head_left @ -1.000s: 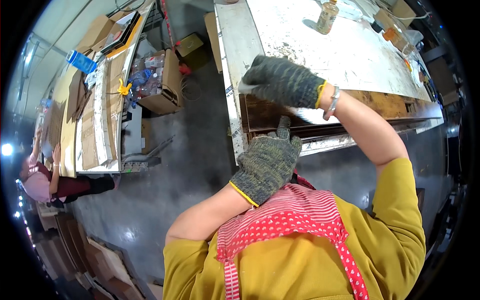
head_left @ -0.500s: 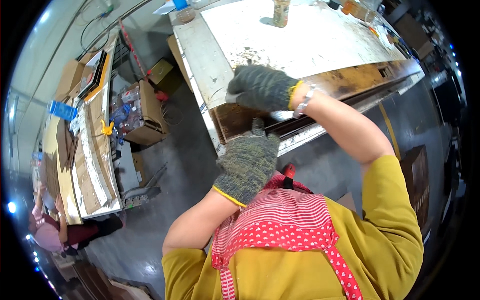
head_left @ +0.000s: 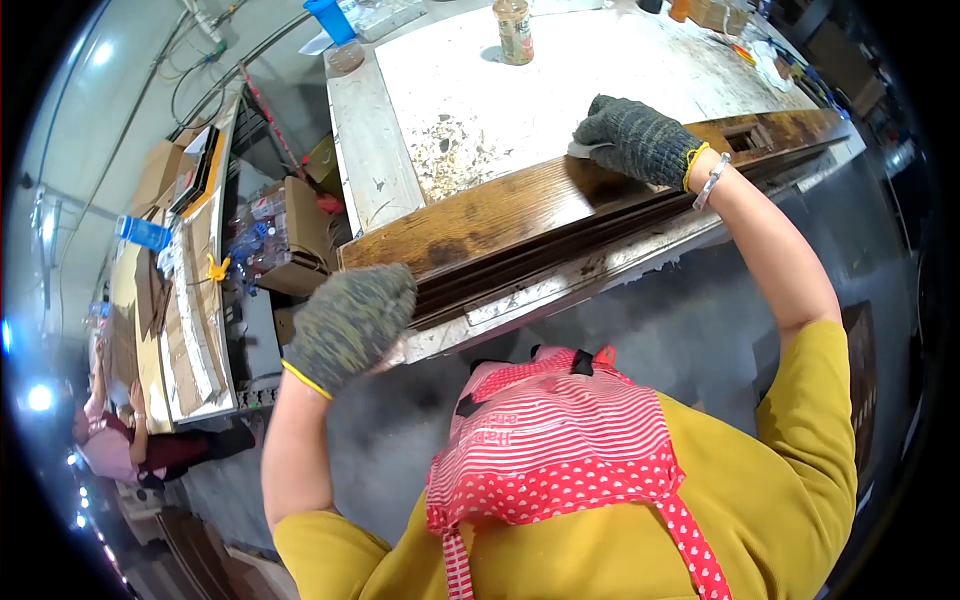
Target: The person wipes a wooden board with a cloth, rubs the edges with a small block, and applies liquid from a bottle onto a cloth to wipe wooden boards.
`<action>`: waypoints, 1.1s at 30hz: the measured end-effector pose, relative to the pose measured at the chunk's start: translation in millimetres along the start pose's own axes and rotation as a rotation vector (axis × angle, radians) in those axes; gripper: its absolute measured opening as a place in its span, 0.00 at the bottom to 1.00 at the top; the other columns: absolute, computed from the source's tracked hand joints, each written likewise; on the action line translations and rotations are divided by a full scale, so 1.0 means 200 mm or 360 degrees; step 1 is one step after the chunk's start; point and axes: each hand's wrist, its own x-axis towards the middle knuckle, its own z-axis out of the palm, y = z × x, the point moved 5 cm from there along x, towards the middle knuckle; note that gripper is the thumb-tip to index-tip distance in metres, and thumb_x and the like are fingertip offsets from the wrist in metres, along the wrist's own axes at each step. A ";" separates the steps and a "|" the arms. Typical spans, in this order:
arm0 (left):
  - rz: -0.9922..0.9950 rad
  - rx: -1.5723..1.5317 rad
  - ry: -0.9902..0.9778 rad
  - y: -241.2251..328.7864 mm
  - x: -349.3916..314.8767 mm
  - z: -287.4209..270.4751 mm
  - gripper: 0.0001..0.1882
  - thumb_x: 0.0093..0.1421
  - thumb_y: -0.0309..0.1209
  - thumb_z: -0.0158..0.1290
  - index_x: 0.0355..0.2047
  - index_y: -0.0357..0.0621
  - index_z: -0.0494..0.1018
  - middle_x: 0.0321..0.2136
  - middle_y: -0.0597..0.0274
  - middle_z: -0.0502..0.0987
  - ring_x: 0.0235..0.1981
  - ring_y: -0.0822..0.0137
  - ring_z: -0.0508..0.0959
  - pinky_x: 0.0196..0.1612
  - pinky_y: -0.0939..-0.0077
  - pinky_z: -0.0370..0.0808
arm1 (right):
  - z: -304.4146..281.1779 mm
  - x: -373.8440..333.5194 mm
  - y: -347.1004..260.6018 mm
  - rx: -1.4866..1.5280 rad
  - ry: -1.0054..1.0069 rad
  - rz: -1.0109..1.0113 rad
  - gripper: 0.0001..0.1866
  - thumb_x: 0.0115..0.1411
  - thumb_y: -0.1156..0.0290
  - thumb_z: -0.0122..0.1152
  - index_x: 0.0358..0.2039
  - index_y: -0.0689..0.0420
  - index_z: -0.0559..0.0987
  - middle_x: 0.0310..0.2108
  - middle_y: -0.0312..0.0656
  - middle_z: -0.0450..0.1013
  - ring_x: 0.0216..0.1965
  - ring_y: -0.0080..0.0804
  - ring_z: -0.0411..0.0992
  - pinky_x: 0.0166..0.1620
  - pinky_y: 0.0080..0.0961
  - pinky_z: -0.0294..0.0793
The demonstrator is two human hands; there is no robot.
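Observation:
A long, dark-stained wooden plank (head_left: pixel 480 225) with a grooved side lies along the near edge of the white-topped table. My left hand (head_left: pixel 352 322), in a dark grey-green knit glove with a yellow cuff, is closed round the plank's left end; its fingertips are hidden. My right hand (head_left: pixel 640 142), gloved alike, rests bent on the plank's top face, right of the middle. A small pale edge shows under its fingers, too little to name. Right of that hand, a rectangular cut-out (head_left: pixel 745 138) opens in the plank.
Brown shavings (head_left: pixel 450 155) litter the tabletop behind the plank. A bottle (head_left: pixel 514 32) stands farther back, with a blue cup (head_left: pixel 328 18) at the far left. Leftward are a carton of plastic bottles (head_left: pixel 305 225) and a second table (head_left: pixel 200 330), where another person (head_left: pixel 115 440) works.
My right hand has slid rightward along the plank. My left hand has moved left to the plank's end. The plank now sits farther left and its top face shows more.

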 end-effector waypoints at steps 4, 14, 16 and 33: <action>-0.0072 0.0049 0.0079 0.05 0.15 -0.04 0.11 0.57 0.30 0.51 0.39 0.40 0.75 0.41 0.51 0.77 0.41 0.51 0.78 0.42 0.58 0.75 | 0.03 0.19 -0.17 0.0358 0.0086 -0.0269 0.14 0.64 0.61 0.56 0.40 0.56 0.82 0.33 0.49 0.74 0.36 0.41 0.74 0.46 0.35 0.74; -0.0708 -0.0126 -0.0167 0.14 0.31 -0.07 0.14 0.53 0.29 0.51 0.41 0.42 0.73 0.40 0.51 0.78 0.41 0.49 0.77 0.44 0.59 0.74 | 0.01 0.15 -0.09 0.0281 -0.0292 -0.0397 0.10 0.58 0.65 0.62 0.36 0.56 0.83 0.36 0.47 0.75 0.39 0.41 0.75 0.45 0.34 0.74; -0.0603 -0.0244 -0.0286 0.06 0.36 0.01 0.12 0.53 0.29 0.51 0.39 0.42 0.74 0.40 0.51 0.78 0.40 0.50 0.78 0.43 0.59 0.75 | -0.03 0.06 0.16 0.0188 -0.0371 -0.0249 0.09 0.56 0.67 0.63 0.36 0.56 0.83 0.36 0.47 0.74 0.39 0.41 0.74 0.44 0.32 0.74; -0.0467 -0.0340 -0.0293 0.19 1.09 0.05 0.11 0.59 0.36 0.47 0.31 0.41 0.74 0.27 0.44 0.76 0.34 0.43 0.76 0.40 0.51 0.72 | -0.19 -0.26 0.78 0.0132 -0.0260 -0.0110 0.11 0.58 0.63 0.59 0.37 0.54 0.84 0.35 0.49 0.74 0.39 0.43 0.75 0.46 0.35 0.74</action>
